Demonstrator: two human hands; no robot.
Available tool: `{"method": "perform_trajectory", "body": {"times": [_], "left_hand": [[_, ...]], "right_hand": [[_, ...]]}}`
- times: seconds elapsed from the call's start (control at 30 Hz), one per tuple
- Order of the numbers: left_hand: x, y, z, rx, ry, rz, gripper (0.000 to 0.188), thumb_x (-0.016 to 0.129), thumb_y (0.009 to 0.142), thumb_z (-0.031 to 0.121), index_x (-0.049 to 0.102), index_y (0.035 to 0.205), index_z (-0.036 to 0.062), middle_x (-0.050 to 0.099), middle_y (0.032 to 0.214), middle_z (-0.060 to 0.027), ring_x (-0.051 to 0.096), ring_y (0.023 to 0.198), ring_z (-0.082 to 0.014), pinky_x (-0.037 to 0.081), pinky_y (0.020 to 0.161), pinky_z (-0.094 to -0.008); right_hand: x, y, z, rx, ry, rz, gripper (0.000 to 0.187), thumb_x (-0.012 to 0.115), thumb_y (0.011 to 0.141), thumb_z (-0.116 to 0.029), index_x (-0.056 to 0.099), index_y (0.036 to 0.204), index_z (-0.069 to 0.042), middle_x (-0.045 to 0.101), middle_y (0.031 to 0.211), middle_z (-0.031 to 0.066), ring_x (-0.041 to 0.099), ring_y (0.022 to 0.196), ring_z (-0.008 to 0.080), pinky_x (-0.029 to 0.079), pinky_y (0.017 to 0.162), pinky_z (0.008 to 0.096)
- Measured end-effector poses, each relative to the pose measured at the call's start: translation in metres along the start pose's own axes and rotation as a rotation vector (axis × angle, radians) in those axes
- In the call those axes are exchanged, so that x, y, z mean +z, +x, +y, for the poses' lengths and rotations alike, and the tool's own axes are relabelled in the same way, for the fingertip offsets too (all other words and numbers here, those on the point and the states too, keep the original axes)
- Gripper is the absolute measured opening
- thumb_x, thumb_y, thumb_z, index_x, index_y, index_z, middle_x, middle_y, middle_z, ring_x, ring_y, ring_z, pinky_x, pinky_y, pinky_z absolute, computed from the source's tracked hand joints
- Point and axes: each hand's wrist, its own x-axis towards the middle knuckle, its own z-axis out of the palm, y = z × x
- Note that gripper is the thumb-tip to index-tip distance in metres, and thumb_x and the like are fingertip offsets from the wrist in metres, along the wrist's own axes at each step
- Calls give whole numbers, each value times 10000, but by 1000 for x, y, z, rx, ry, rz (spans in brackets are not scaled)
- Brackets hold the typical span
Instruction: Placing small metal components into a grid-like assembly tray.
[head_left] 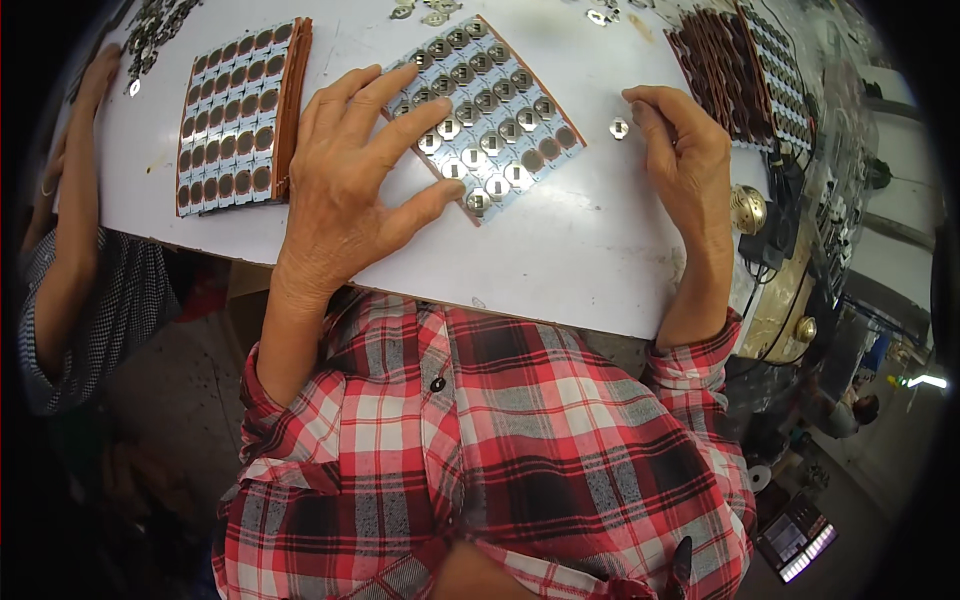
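A pale blue circuit board panel [552, 164] lies at a slant on the white table in front of me. Round metal clips [473, 160] sit on most of its circles, while three dark circles [549, 149] show bare near its right corner. Fingers spread, my left hand [350, 175] rests over the panel's left side, the fingertips among the clips. My right hand [685, 145] is to the right of the panel, thumb and index finger curled together; anything between them is hidden. Just below those fingertips, a loose metal clip [619, 128] lies on the table, apart from the panel.
A stack of similar panels [230, 120] stands at the left, and more panels [720, 75] stand at the far right. Loose metal parts [158, 30] are heaped at the far left, others [603, 14] at the far edge. A co-worker's arm [80, 190] reaches in from the left.
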Motion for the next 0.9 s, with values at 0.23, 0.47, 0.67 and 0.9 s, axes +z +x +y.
{"method": "perform_trajectory", "body": {"times": [0.23,0.47,0.67,0.9], "left_hand": [[-2,-2,0,-20,24,-16,614,880,678,273,743,1267,169,620,1442,-118,523,1366,-363,427,1119,-481],[0,-1,-1,3,26,8,573,895,706,347,752,1226,154,626,1402,-140,520,1336,-378,443,1099,-502],[0,-3,-1,10,11,17,566,890,707,339,750,1219,144,623,1402,-142,510,1341,-382,441,1098,-511],[-1,-3,-2,11,32,-6,594,891,695,299,745,1254,163,618,1430,-131,522,1356,-363,432,1112,-489]], "right_hand": [[-6,0,-1,-289,-76,-98,274,625,883,122,738,1080,-32,687,918,61,671,790,164,527,667,292],[-11,-2,-5,-174,-244,-233,206,645,866,92,714,1023,-21,718,949,71,705,826,207,537,689,314],[-21,-2,2,-72,-2,-161,212,637,907,63,732,1080,-14,732,949,55,652,783,129,505,687,277],[-15,-3,-10,-235,92,-260,210,688,857,81,753,1016,-41,698,922,29,650,831,131,493,671,280]]}}
